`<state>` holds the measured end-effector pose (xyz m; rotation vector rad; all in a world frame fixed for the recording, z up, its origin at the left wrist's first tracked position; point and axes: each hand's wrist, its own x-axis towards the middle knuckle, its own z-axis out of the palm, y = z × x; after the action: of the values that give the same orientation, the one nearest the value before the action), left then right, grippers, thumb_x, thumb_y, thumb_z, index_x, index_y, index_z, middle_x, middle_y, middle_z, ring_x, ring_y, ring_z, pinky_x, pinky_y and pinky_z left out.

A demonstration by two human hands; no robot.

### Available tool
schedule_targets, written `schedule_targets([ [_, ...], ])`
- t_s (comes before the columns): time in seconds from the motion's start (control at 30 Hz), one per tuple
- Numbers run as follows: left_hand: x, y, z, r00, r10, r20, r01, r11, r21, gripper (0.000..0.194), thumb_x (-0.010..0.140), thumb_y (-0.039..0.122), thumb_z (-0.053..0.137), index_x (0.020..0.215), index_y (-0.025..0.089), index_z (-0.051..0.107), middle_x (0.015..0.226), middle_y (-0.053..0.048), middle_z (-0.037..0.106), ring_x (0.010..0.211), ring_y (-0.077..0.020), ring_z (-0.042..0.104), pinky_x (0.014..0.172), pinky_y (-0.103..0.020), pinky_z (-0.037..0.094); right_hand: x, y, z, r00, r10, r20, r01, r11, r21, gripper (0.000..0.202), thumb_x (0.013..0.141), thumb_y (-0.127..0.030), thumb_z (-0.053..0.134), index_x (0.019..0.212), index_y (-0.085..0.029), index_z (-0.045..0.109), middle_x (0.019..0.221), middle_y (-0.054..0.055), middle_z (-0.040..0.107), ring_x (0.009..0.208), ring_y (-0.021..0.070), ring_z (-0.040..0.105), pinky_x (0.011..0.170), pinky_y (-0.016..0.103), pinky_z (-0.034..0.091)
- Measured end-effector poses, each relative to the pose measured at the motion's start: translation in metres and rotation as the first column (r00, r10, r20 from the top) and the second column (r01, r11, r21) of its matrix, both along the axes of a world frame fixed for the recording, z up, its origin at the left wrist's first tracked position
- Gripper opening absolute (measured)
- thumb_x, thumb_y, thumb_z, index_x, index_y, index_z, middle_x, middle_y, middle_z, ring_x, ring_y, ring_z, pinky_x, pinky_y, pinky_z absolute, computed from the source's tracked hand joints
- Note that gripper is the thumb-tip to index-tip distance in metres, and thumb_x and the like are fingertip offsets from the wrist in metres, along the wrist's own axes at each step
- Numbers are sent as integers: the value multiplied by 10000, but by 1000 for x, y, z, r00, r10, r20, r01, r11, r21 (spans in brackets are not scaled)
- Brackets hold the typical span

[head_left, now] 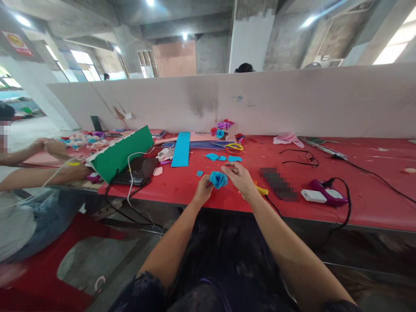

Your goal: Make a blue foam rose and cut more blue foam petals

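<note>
A blue paper flower (218, 179) with ruffled petals is held just above the near edge of the red table. My left hand (204, 190) is closed around its base from the left, and the stem is hidden in the fingers. Close by the flower's right side is my right hand (238, 177), its thumb and fingertips drawn together. Whatever lies between those fingertips is too small to make out. Several loose blue petals (212, 157) lie on the table beyond my hands, and one single blue petal (199, 173) lies to the left.
A blue paper strip (181, 149), yellow-handled scissors (234, 148) and finished paper flowers (222, 130) are farther back. Right of me are a yellow corded tool (261, 190), a blurred dark object (277, 184), a purple power socket (331, 195) and glasses (300, 158). A green board (123, 151) separates a co-worker (35, 186).
</note>
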<state>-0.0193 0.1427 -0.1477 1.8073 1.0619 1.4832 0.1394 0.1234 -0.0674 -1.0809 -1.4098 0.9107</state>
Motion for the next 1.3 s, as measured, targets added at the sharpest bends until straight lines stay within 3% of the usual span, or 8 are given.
schedule_targets([
  [0.1, 0, -1, 0, 1000, -14, 26, 14, 1000, -5, 115, 783, 176, 600, 676, 190, 639, 803, -47, 683, 818, -200, 595, 796, -325, 444, 0, -1, 0, 996, 8, 84, -9, 1000, 2, 290, 687, -309, 704, 953, -220, 631, 678, 4, 700, 606, 194, 645, 567, 307, 480],
  [0.23, 0, 0, -1, 997, -14, 78, 15, 1000, -21, 87, 778, 202, 615, 706, 195, 663, 829, -52, 691, 834, -205, 590, 807, -332, 442, -1, -3, 3, 991, -51, 122, 43, 997, 70, 222, 699, -265, 688, 917, -230, 658, 691, -1, 703, 654, 198, 652, 651, 329, 477],
  [0.4, 0, 1, -4, 986, 6, 169, 5, 998, -62, 58, 736, 215, 653, 683, 192, 662, 797, -46, 683, 833, -204, 589, 808, -330, 455, -1, -2, 2, 989, -146, -18, 148, 983, 111, 168, 768, -320, 618, 898, -215, 629, 791, 36, 708, 773, 208, 676, 761, 349, 495],
  [0.57, 1, -1, -2, 965, 60, 255, -30, 993, -117, 82, 720, 230, 645, 756, 169, 688, 799, -36, 689, 814, -192, 605, 823, -329, 458, -6, 0, -31, 968, -191, -165, 198, 980, 33, 213, 810, -366, 487, 916, -201, 570, 816, 65, 684, 699, 192, 658, 700, 355, 519],
  [0.7, 0, -6, 5, 959, 101, 263, -58, 984, -166, 105, 721, 249, 653, 726, 158, 705, 741, -20, 693, 797, -204, 617, 824, -336, 457, -15, -4, -60, 983, -86, -162, 85, 996, -13, 222, 717, -380, 612, 845, -199, 627, 788, 53, 674, 614, 173, 612, 638, 334, 498],
  [0.8, 2, -9, 10, 952, 122, 280, -67, 978, -198, 148, 730, 287, 658, 763, 160, 725, 778, -30, 715, 836, -219, 633, 845, -343, 459, -19, -7, -68, 986, -18, -168, 12, 999, -39, 203, 680, -364, 674, 814, -211, 668, 756, 28, 668, 583, 158, 579, 624, 317, 473],
  [1.0, 3, -11, 14, 934, 144, 327, -62, 967, -249, 190, 701, 338, 685, 767, 168, 736, 788, -51, 731, 829, -222, 651, 828, -350, 476, -23, -18, -55, 949, 95, -301, -150, 975, -166, 186, 618, -342, 756, 732, -202, 711, 645, -3, 650, 590, 133, 560, 625, 272, 454],
  [1.3, 1, -15, 13, 916, 118, 384, -15, 965, -260, 119, 628, 281, 679, 617, 163, 681, 582, -9, 649, 647, -163, 590, 669, -291, 487, -45, -29, -29, 797, 69, -600, -374, 837, -400, 247, 620, -365, 770, 711, -160, 668, 569, -1, 629, 443, 71, 495, 423, 189, 373],
])
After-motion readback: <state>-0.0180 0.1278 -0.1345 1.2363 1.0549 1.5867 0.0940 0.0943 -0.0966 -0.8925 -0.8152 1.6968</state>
